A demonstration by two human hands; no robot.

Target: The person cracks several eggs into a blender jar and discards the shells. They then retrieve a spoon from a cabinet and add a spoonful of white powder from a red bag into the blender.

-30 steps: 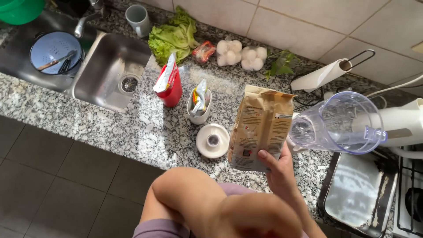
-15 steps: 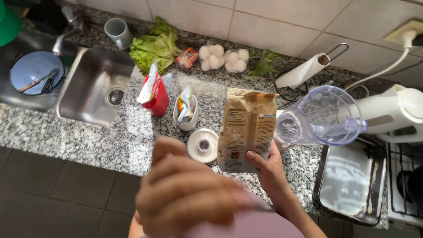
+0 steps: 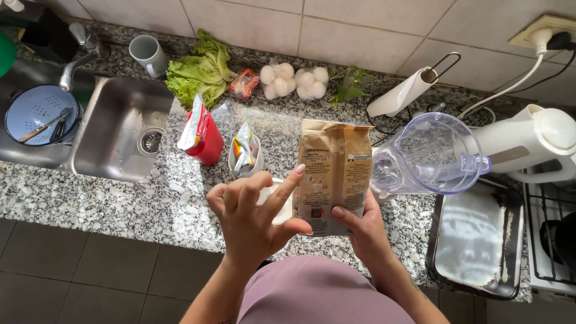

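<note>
My right hand (image 3: 360,225) grips a tall brown paper bag (image 3: 334,171) from its lower right side and holds it upright on the granite counter (image 3: 150,204). My left hand (image 3: 255,216) hovers just left of the bag, fingers spread, its forefinger tip touching the bag's left edge. It holds nothing. Under that hand lies a white round lid (image 3: 283,207), partly hidden. A clear blender jar (image 3: 429,156) stands right of the bag.
A red pouch (image 3: 203,135) and a small cup with packets (image 3: 245,157) sit left of the bag. Behind are lettuce (image 3: 195,72), garlic bulbs (image 3: 294,81), a paper towel roll (image 3: 405,91), a grey mug (image 3: 148,55). Sink (image 3: 120,129) at left, metal tray (image 3: 477,243) and white kettle (image 3: 528,141) at right.
My left arm has swung forward from close under the camera, and the hand now reaches the bag's left edge. The view has shifted slightly; the right hand keeps its grip.
</note>
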